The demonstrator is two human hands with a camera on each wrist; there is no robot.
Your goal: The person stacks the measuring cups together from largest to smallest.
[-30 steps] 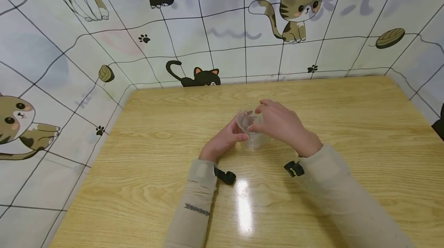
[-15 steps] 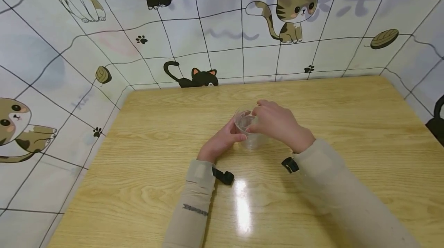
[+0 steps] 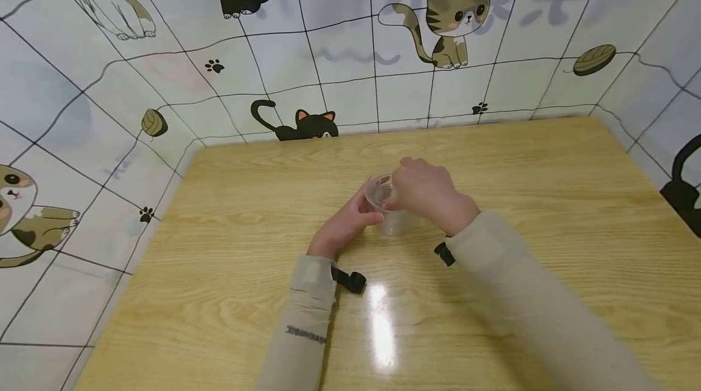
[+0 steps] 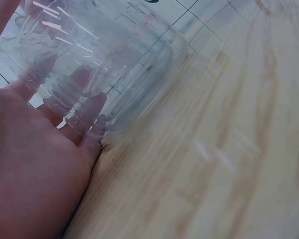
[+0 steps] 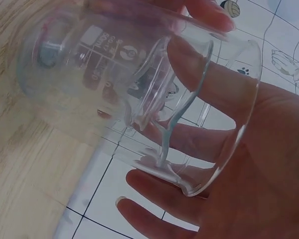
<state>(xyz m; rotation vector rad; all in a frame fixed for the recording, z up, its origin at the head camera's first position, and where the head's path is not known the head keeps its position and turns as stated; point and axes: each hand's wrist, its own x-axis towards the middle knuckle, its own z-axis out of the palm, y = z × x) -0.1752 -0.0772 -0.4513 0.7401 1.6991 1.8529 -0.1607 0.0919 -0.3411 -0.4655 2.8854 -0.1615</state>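
A clear glass beaker (image 3: 395, 222) with printed white volume markings stands on the table near its middle. My left hand (image 3: 345, 224) holds it from the left, with fingers round its wall and thumb at the front. In the right wrist view, a second glass rim with a spout (image 5: 175, 122) shows inside the beaker's wider rim, apparently a smaller beaker. My right hand (image 3: 429, 193) reaches over the top from the right. Its thumb and a finger pass within the wide rim and seem to grip the inner glass; the other fingers lie outside.
The wooden table (image 3: 263, 196) reaches to walls at the back and sides. A white wall covering (image 3: 350, 44) carries cat drawings and grid lines. A black strap end (image 3: 350, 281) hangs from the left wrist, another black strap piece (image 3: 445, 253) from the right.
My right hand has turned at the beaker's mouth, so its fingertips are less visible in the head view. My left hand keeps its hold. The whole scene drifts slightly left.
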